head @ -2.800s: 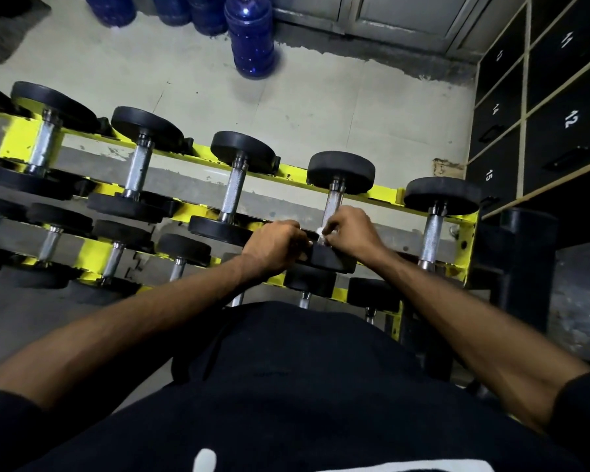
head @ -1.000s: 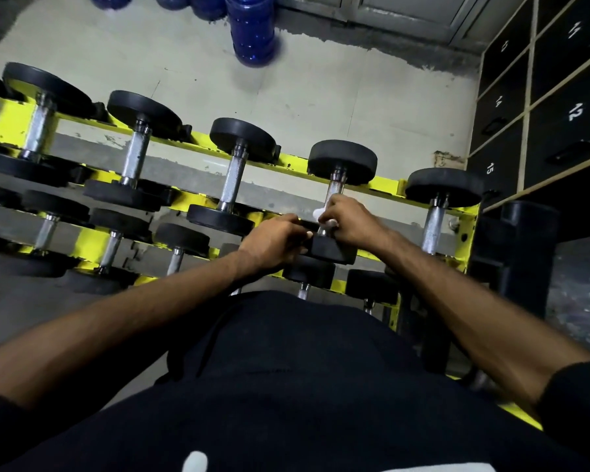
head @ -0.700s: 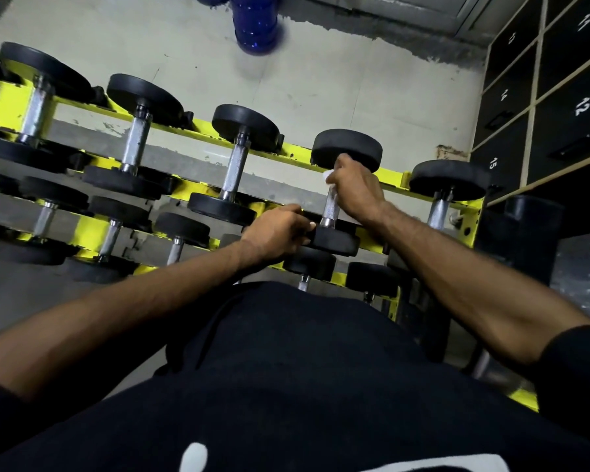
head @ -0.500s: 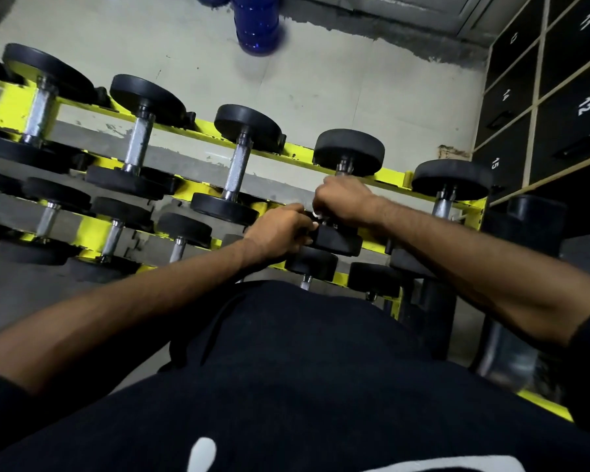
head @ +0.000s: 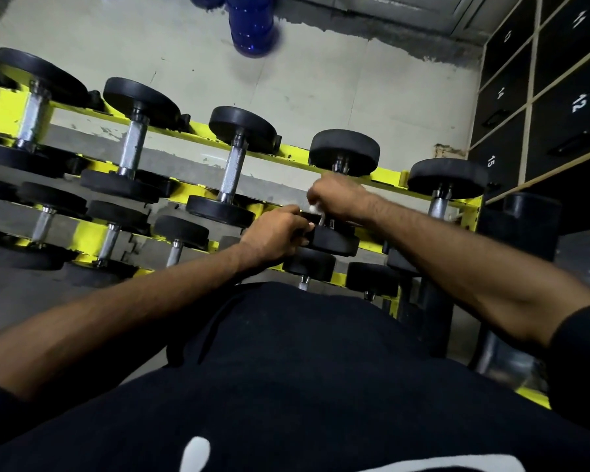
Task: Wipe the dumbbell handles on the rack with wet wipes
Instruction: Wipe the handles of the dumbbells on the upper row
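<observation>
While my L hand (head: 273, 235) grips the dumbbell (head: 344, 150) by its near head, prob. to stop it rolling, my R hand (head: 338, 199) clamps the wipe (head: 312, 208) round the handle.

Dumbbells (head: 232, 168) lie in rows on the rack (head: 387, 178); lockers (head: 559, 131) stand right, bottle (head: 251, 28) behind
</observation>
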`<state>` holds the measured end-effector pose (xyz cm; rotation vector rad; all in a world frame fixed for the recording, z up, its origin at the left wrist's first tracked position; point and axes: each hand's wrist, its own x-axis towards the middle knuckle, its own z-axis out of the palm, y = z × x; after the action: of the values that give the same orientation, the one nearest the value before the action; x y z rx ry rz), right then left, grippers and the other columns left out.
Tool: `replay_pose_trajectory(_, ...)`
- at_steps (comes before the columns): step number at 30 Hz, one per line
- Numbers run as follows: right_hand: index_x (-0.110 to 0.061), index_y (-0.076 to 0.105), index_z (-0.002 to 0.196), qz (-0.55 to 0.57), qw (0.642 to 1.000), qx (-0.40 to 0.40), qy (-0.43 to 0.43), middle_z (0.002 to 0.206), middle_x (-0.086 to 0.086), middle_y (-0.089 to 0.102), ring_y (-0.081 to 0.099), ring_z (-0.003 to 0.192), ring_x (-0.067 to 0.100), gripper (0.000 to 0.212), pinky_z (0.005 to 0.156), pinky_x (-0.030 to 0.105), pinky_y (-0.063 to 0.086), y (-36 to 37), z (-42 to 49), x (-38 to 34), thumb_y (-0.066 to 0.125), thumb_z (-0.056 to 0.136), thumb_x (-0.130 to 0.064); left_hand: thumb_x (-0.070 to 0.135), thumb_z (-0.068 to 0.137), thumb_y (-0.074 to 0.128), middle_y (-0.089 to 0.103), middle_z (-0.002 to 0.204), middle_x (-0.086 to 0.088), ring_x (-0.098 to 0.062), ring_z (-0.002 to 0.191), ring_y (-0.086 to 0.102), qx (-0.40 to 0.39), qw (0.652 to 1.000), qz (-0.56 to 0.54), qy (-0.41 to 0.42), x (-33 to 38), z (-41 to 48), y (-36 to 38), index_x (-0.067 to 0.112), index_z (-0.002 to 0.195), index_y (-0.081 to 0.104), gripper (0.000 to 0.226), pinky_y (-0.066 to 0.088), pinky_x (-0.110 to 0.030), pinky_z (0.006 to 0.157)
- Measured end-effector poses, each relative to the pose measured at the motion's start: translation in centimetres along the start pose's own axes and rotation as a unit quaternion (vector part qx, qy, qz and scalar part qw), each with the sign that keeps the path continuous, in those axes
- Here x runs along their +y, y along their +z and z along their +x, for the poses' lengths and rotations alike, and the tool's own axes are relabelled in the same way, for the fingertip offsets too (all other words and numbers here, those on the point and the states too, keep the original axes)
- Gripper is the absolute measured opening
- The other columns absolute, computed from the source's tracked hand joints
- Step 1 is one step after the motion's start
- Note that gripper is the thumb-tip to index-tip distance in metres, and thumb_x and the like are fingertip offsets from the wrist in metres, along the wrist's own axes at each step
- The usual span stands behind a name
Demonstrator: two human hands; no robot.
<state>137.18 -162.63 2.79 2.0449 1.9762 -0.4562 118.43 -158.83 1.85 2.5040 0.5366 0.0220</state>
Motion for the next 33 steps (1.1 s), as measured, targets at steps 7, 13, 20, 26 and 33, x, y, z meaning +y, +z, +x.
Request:
replay_pose_trajectory(7, -0.018, 0.061, 0.078, 0.331, 0.907, 0.188, 0.181, 0.076, 0.001, 0.06, 0.06, 0.074, 0.023, 0.01, 0.061, 0.026, 0.037, 4.9, -5.1, 0.3, 0.07, 0.078, -0.013, 0.022, 0.087, 0.076, 0.061, 0.105, 0.002, -0.008, 0.087, 0.05, -0.004, 1.0, -0.012, -0.009, 0.0, -0.1, 0.1, 0.014, 0.114, 0.073, 0.028, 0.042, -0.022, 0.074)
replay_pose_trajectory(13, -0.009, 0.064, 0.09, 0.704, 0.566, 0.171, 0.392, 0.077, 0.01, 0.063, 0.059, 0.057, 0.019, 0.027, 0.048, 0.025, 0.054, 4.5, -3.5, 0.5, 0.061, 0.081, 0.016, 0.022, 0.087, 0.077, 0.06, 0.102, 0.001, -0.009, 0.085, 0.05, -0.005, 1.0, -0.004, -0.005, 0.0, 0.0, 0.1, 0.013, 0.113, 0.073, 0.027, 0.041, -0.022, 0.07)
replay_pose_trajectory(20, -0.007, 0.07, 0.073, 0.705, 0.601, 0.059, 0.373, 0.069, 0.007, 0.067, 0.06, 0.061, 0.016, 0.019, 0.049, 0.021, 0.052, 5.3, -5.1, 1.5, 0.071, 0.079, 0.011, 0.022, 0.087, 0.076, 0.061, 0.1, 0.003, -0.011, 0.082, 0.052, -0.004, 1.0, -0.007, -0.01, -0.2, 0.1, 0.1, 0.014, 0.109, 0.074, 0.024, 0.045, -0.027, 0.068)
replay_pose_trajectory(26, -0.012, 0.079, 0.075, 0.486, 0.843, 0.064, 0.222, 0.068, -0.002, 0.072, 0.061, 0.057, 0.003, 0.011, 0.057, 0.021, 0.049, 4.4, -5.3, 1.9, 0.086, 0.07, -0.006, 0.022, 0.087, 0.076, 0.06, 0.098, 0.003, -0.014, 0.083, 0.055, 0.003, 1.0, -0.01, -0.015, 0.1, 0.1, 0.1, 0.014, 0.108, 0.074, 0.023, 0.038, -0.024, 0.067)
replay_pose_trajectory(33, -0.027, 0.077, 0.1, 0.116, 0.993, -0.007, 0.037, 0.093, -0.001, 0.073, 0.06, 0.076, 0.02, 0.018, 0.062, 0.025, 0.038, 0.4, -2.3, -0.1, 0.073, 0.083, -0.021, 0.019, 0.088, 0.075, 0.064, 0.104, -0.003, -0.024, 0.087, 0.063, 0.012, 1.0, 0.003, 0.001, 0.5, -0.6, 0.1, 0.014, 0.108, 0.075, 0.021, 0.053, -0.037, 0.069)
